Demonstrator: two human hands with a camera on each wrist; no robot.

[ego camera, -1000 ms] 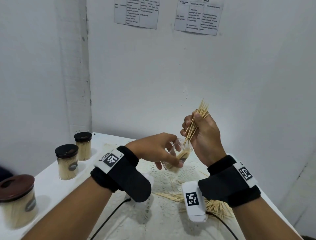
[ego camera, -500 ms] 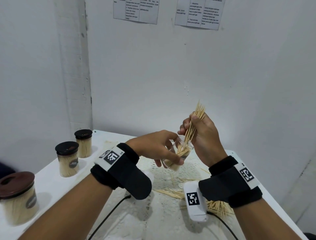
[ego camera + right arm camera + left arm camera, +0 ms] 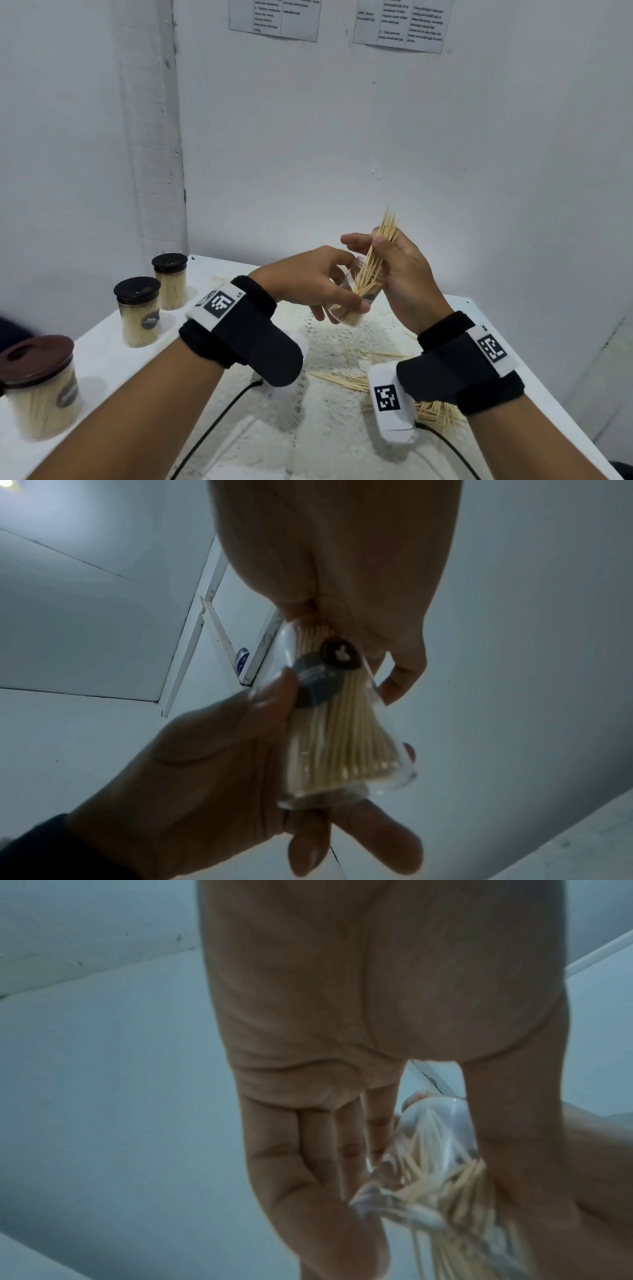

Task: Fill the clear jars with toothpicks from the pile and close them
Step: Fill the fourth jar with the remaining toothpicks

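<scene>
Wooden toothpicks pinched in your right hand are half inside the jar your left hand grasps above the surface; keep the bundle parallel, tilt the jar, then release gradually.

We see bare table between the three closed jars along the left edge and the lace mat, room for a hand to pass there. On the right, loose toothpicks lie scattered across the mat, and two cables run over the near part of the table.
</scene>
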